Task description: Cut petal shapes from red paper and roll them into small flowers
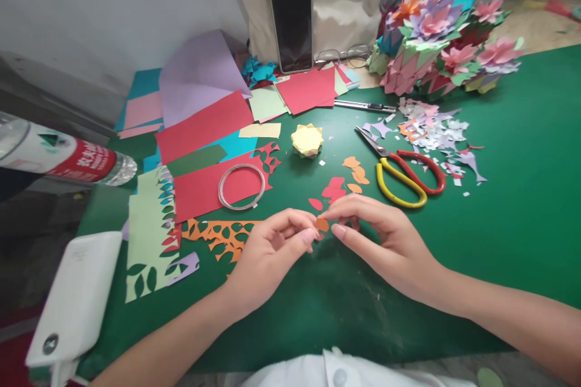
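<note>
My left hand point(276, 254) is closed, thumb and fingertips pinching a small orange paper piece point(322, 224). Beside it, my right hand point(385, 239) has its thumb and forefinger apart at the piece's right side, the forefinger tip close to its upper edge. Just beyond my fingers lie red paper petals point(334, 187) and orange petals point(356, 172). Scissors point(399, 175) with a red and a yellow handle lie beyond my right hand. A yellow folded paper piece point(307, 140) sits farther back.
Coloured sheets, a tape roll point(241, 187) and cut-out orange paper point(227, 236) lie left. A white power bank point(75, 302) and a bottle point(68, 154) are at far left. Behind are a cutter point(365, 106), a phone point(290, 12), paper scraps point(431, 124) and paper flowers point(436, 18).
</note>
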A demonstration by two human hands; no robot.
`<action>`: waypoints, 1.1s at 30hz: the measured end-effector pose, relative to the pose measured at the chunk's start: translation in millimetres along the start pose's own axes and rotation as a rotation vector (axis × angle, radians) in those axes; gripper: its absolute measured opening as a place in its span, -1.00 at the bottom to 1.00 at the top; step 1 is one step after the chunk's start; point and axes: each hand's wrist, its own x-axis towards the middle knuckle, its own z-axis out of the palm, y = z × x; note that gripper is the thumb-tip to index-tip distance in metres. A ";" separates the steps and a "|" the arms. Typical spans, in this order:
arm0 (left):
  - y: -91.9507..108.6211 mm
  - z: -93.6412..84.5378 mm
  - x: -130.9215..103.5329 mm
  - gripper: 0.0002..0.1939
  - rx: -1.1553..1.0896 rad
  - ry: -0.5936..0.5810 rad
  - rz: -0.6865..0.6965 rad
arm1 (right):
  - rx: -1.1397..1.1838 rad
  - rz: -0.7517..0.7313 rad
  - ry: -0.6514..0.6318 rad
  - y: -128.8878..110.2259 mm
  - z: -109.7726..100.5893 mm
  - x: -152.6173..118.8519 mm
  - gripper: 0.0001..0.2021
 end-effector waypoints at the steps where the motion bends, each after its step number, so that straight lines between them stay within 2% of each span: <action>1: -0.2 -0.3 -0.2 -0.85 -0.016 -0.005 -0.018 | -0.016 -0.022 -0.005 0.5 0.2 -0.1 -0.83; 8: 0.3 -2.5 -0.3 -0.88 -0.098 -0.004 -0.118 | -0.175 -0.195 0.002 3.9 1.3 -0.2 -0.81; 16: 4.6 -2.8 1.8 -0.86 -0.262 -0.071 -0.231 | -0.356 -0.404 0.041 10.3 -0.4 2.3 -0.93; 21: 4.9 -0.5 1.8 -0.86 -0.183 -0.020 -0.207 | -0.377 -0.420 0.074 9.8 -5.6 5.7 -0.91; 25: 8.3 4.7 -0.8 -0.86 -0.092 0.005 -0.172 | -0.377 -0.518 0.067 6.7 -3.9 4.4 -0.87; 33: 13.6 9.5 -3.0 -0.85 -0.126 0.048 -0.219 | -0.489 -0.627 0.127 2.2 3.5 -1.9 -0.85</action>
